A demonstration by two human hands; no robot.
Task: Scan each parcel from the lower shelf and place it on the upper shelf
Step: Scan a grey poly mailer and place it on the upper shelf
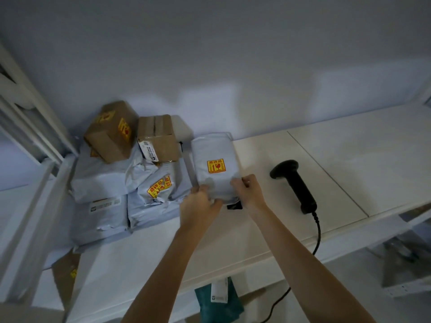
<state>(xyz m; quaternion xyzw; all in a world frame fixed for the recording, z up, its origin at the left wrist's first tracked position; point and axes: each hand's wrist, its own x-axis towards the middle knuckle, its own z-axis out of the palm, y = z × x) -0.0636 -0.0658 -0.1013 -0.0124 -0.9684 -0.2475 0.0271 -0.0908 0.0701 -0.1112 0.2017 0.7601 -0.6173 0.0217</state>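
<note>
A grey mailer parcel (215, 163) with a yellow fragile sticker lies on the white upper shelf (303, 173), beside a stack of parcels. My left hand (200, 202) and my right hand (248, 191) both grip its near end. A black handheld scanner (296, 185) lies on the shelf to the right of my right hand, apart from it, its cable hanging over the front edge. Below the shelf's front edge a teal parcel (219, 301) with a white label shows on the lower level.
The stack on the left holds several grey mailers (112, 183) with two brown cardboard boxes (112, 131) (157, 138) on top. A white shelf post (35, 187) stands at far left. A brown box (66, 276) sits below left. The wall is close behind.
</note>
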